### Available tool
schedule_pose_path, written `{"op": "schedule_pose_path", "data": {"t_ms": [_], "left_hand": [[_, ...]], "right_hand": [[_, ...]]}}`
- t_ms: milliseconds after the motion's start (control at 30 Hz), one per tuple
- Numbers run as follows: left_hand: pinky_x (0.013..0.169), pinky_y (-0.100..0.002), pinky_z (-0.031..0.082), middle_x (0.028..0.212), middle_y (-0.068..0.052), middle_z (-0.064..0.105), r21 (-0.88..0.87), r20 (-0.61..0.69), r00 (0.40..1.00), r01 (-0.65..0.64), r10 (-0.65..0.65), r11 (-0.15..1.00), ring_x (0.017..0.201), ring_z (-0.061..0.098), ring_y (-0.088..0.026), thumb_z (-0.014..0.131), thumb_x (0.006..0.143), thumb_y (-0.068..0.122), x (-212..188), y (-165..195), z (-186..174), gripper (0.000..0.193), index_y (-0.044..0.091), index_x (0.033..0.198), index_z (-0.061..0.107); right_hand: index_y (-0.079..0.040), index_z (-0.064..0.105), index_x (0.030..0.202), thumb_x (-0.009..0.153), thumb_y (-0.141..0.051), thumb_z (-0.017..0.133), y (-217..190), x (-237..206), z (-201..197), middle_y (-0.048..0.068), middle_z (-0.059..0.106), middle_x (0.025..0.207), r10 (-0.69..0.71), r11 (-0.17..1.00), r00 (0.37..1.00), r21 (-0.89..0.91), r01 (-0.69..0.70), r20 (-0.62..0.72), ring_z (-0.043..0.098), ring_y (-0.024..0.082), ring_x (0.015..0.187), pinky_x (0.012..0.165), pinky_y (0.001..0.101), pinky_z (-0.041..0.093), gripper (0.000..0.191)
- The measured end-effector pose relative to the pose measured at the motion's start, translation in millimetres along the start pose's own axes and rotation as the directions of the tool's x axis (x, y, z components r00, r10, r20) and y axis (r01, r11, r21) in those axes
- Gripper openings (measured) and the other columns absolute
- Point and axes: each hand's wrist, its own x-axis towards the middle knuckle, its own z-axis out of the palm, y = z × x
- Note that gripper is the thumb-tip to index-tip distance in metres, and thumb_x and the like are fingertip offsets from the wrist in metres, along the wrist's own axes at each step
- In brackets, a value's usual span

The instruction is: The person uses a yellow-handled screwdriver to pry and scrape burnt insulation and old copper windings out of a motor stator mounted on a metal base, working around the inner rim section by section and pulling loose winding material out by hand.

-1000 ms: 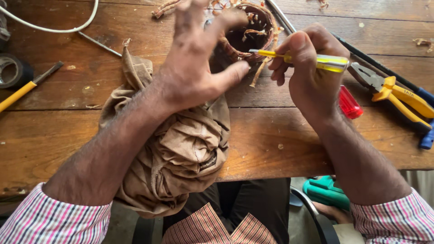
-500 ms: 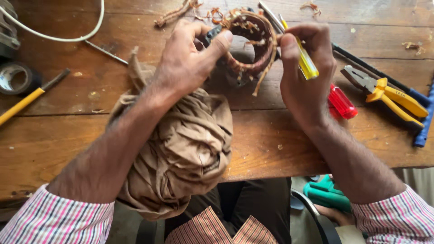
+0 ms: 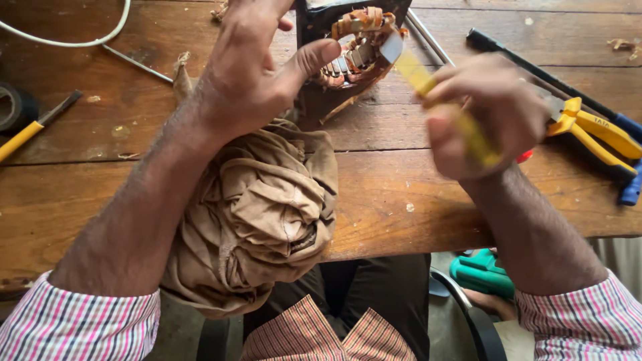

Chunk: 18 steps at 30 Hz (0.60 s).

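On the wooden tabletop (image 3: pixel 414 194), beyond a bunched tan cloth (image 3: pixel 261 207), the left hand (image 3: pixel 254 73) grips and steadies a copper-wound motor coil (image 3: pixel 358 47) held tilted up at the far edge. The right hand (image 3: pixel 491 117) is closed around a yellow-handled tool (image 3: pixel 435 90), its long axis running diagonally up-left, flat tip touching the windings. The step looks like prying at the windings; the next move calls for careful, controlled leverage.

Worn wooden table (image 3: pixel 401 194), crumpled cloth (image 3: pixel 261 214)
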Motion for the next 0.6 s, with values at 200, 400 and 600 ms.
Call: {"op": "schedule_pose_path", "data": {"t_ms": [200, 400, 600], "left_hand": [[0.122, -0.049, 0.042, 0.143, -0.025, 0.058, 0.196, -0.081, 0.948, -0.289, 0.309, 0.937, 0.142, 0.052, -0.038, 0.058, 0.12, 0.036, -7.8, 0.5, 4.3, 0.05, -0.005, 0.147, 0.05], [0.121, -0.049, 0.043, 0.143, -0.022, 0.064, 0.119, -0.078, 0.972, -0.21, 0.22, 0.97, 0.14, 0.058, -0.037, 0.061, 0.121, 0.039, -7.9, -6.0, 4.2, 0.048, 0.0, 0.148, 0.055], [0.122, -0.047, 0.045, 0.145, -0.021, 0.062, 0.128, -0.098, 0.97, -0.208, 0.222, 0.97, 0.141, 0.058, -0.036, 0.06, 0.118, 0.037, -8.2, -5.4, 7.5, 0.046, 0.0, 0.145, 0.054]], "right_hand": [[0.001, 0.068, 0.103, 0.103, -0.004, 0.067, -16.3, 9.3, 10.8, 0.011, 0.074, 0.089, 0.119, 0.97, 0.946, -0.239, -0.046, 0.301, 0.074, 0.014, 0.077, 0.068, 0.0256, 0.062, 0.005], [0.003, 0.066, 0.106, 0.108, -0.006, 0.069, -26.9, 15.5, 15.2, 0.01, 0.074, 0.087, 0.386, 0.921, 0.881, -0.178, -0.348, 0.275, 0.074, 0.012, 0.076, 0.067, 0.0263, 0.061, 0.01], [0.002, 0.06, 0.112, 0.113, -0.007, 0.059, -14.9, 18.7, 16.6, 0.018, 0.074, 0.099, 0.528, 0.78, 0.789, 0.188, -0.597, 0.313, 0.079, 0.019, 0.083, 0.07, 0.0301, 0.066, 0.009]]}}
